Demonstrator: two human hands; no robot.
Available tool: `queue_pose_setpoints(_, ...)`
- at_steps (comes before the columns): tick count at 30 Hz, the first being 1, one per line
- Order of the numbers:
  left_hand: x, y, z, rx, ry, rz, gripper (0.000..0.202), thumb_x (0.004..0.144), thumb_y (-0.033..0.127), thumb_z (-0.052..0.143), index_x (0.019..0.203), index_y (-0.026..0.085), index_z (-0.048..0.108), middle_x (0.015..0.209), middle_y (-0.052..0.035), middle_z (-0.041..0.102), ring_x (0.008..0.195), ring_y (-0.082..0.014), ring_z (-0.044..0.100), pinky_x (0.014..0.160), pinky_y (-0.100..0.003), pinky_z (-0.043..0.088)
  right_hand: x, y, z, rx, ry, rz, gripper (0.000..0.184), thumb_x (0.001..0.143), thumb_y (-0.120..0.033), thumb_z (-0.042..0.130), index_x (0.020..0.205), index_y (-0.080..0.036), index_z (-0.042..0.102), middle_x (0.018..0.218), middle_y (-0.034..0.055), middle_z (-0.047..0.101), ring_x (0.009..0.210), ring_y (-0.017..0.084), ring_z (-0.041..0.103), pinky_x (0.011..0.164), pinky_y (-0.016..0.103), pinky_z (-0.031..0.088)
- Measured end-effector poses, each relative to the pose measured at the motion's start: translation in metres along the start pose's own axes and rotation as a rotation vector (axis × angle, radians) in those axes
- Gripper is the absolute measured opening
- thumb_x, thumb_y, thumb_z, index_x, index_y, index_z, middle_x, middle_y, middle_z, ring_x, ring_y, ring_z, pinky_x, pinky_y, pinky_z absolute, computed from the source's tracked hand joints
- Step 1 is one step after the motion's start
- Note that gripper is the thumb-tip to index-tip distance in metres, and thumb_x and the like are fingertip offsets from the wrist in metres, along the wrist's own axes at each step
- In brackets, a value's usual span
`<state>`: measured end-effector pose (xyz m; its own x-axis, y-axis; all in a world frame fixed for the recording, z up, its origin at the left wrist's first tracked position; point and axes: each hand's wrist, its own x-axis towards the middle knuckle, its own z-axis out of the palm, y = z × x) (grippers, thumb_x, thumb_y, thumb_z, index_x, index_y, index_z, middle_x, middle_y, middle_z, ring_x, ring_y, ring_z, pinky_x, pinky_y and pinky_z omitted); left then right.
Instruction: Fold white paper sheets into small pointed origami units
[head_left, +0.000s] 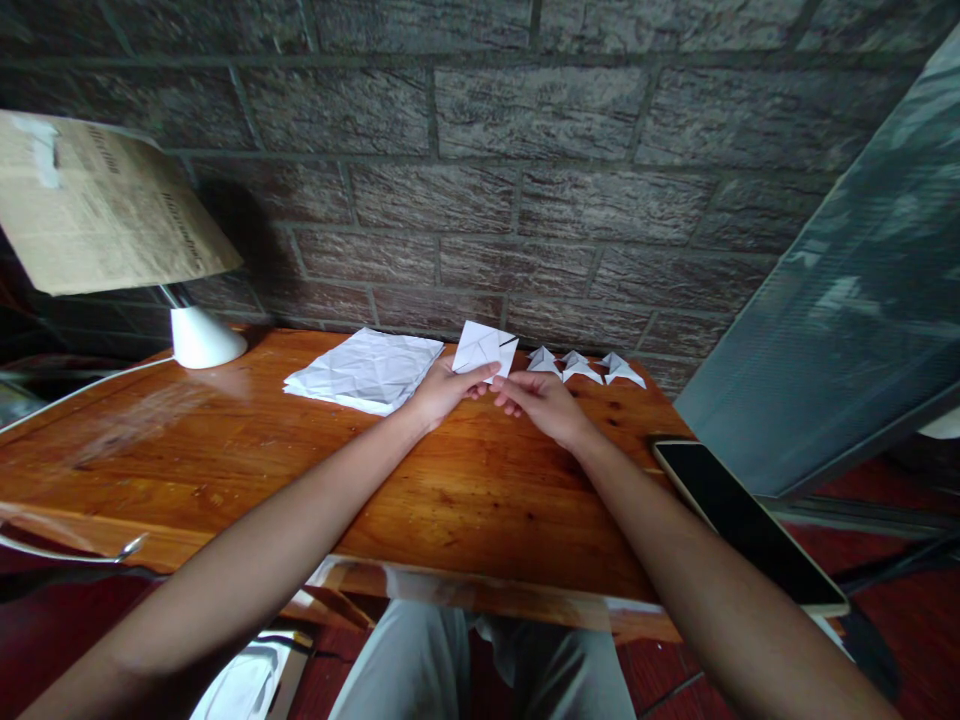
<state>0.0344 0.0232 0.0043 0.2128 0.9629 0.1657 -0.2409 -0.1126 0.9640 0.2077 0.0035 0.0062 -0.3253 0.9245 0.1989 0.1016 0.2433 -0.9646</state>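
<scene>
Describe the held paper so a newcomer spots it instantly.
Start at the wooden desk against the brick wall. Toward the back, the left hand holds a white paper square, the right hand at its lower corner. Unlike the creased sheets at left and pointed paper shapes at right, it is held.

The table (450, 510) is glossy wood. On it, the stack (367, 370) and, above it, the folded sheet (480, 345) are creased, matt paper. Behind the table, the wall (532, 110) is rough brick.

Folded paper (484, 345) partly hidden behind left hand (442, 392)
</scene>
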Motion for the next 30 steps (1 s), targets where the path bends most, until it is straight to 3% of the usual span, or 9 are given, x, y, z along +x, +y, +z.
queue_pose_setpoints(7, 0.0024, -0.0028, -0.0020, -0.015, 0.004, 0.007, 0.033, 0.064, 0.037, 0.087, 0.074, 0.013, 0.066, 0.065, -0.0010, 0.066, 0.055, -0.0078, 0.056, 0.055, -0.021, 0.043, 0.0001, -0.0001, 0.0002, 0.035, -0.030, 0.032, 0.035, 0.072, -0.052, 0.076, 0.081, -0.018, 0.073, 0.074, 0.0018, 0.070, 0.060, 0.010, 0.056, 0.059, 0.025, 0.044)
queue_pose_setpoints(13, 0.0015, 0.0020, -0.0009, -0.079, -0.028, 0.006, 0.037, 0.062, 0.035, 0.089, 0.081, 0.014, 0.066, 0.066, 0.0007, 0.067, 0.057, -0.0080, 0.059, 0.056, -0.019, 0.043, 0.0004, -0.0015, -0.0007, 0.063, 0.042, 0.020, 0.034, 0.073, -0.051, 0.076, 0.081, -0.018, 0.073, 0.074, 0.0015, 0.070, 0.060, 0.009, 0.055, 0.058, 0.024, 0.043)
queue_pose_setpoints(20, 0.0006, 0.0020, -0.0007, -0.040, -0.042, -0.041, 0.032, 0.059, 0.035, 0.090, 0.067, 0.010, 0.070, 0.063, -0.0039, 0.068, 0.058, -0.0086, 0.058, 0.056, -0.021, 0.041, -0.0008, -0.0044, -0.0002, 0.072, 0.010, 0.021, 0.036, 0.074, -0.054, 0.075, 0.082, -0.018, 0.074, 0.072, 0.0008, 0.069, 0.059, 0.009, 0.056, 0.057, 0.023, 0.043)
queue_pose_setpoints(26, 0.0005, 0.0001, 0.0002, -0.002, -0.030, 0.029, 0.036, 0.060, 0.037, 0.088, 0.056, 0.014, 0.060, 0.052, 0.0014, 0.058, 0.049, -0.0068, 0.048, 0.054, -0.023, 0.035, -0.0008, -0.0019, 0.0016, 0.028, -0.015, 0.027, 0.037, 0.073, -0.054, 0.075, 0.082, -0.017, 0.075, 0.073, 0.0022, 0.070, 0.060, 0.010, 0.056, 0.057, 0.024, 0.043)
queue_pose_setpoints(30, 0.0014, -0.0001, -0.0011, -0.003, -0.010, 0.044, 0.034, 0.062, 0.037, 0.086, 0.061, 0.015, 0.060, 0.051, 0.0036, 0.055, 0.048, -0.0066, 0.046, 0.052, -0.023, 0.030, -0.0008, -0.0069, -0.0030, 0.030, 0.033, 0.040, 0.036, 0.072, -0.052, 0.077, 0.083, -0.018, 0.073, 0.079, 0.0027, 0.071, 0.065, 0.011, 0.058, 0.057, 0.023, 0.043)
